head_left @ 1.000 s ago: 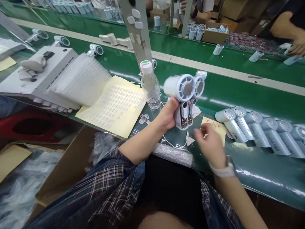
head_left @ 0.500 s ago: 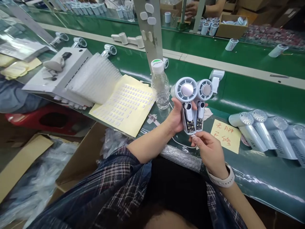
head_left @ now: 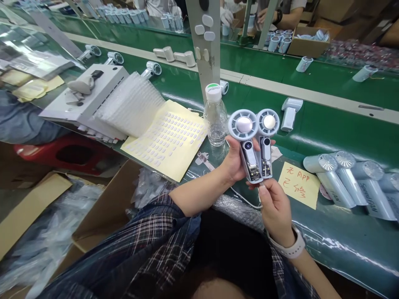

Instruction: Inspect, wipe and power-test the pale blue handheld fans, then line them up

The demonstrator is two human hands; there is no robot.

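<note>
Pale-blue plastic shells of two handheld fans (head_left: 244, 124) (head_left: 268, 123) sit side by side just above the near edge of the workbench (head_left: 311, 232), and I see their handles open, with circuit boards (head_left: 254, 173) showing. The left hand (head_left: 233, 164) is closed round the handles, thumb on the near side; I judge the pairing lets one grip steady both and keeps the exposed fronts facing up at me. A small round display on the left-hand fan appears lit.

The right hand (head_left: 277, 211) pinches the end of a white cable (head_left: 245, 200) at the handle bottoms, probably gripping close for fine aim. I cannot tell whether the plug is seated, or in which fan.

Just beyond, I have a clear bottle (head_left: 215, 120) standing upright, and another fan (head_left: 289, 116) lying on the green belt (head_left: 343, 133). To the right, a yellow note (head_left: 299, 185) with red writing lies beside a slanted row of closed fans (head_left: 336, 189), perhaps as their label.

Leftward, a yellow backing sheet (head_left: 177, 162) holds small oval pads in rows, likely for easy peeling. More pads (head_left: 208, 20) cling to the metal post (head_left: 204, 70), seemingly parked within reach. Across the belt, a co-worker's arm (head_left: 288, 18) shows near an open carton (head_left: 308, 45).
</note>
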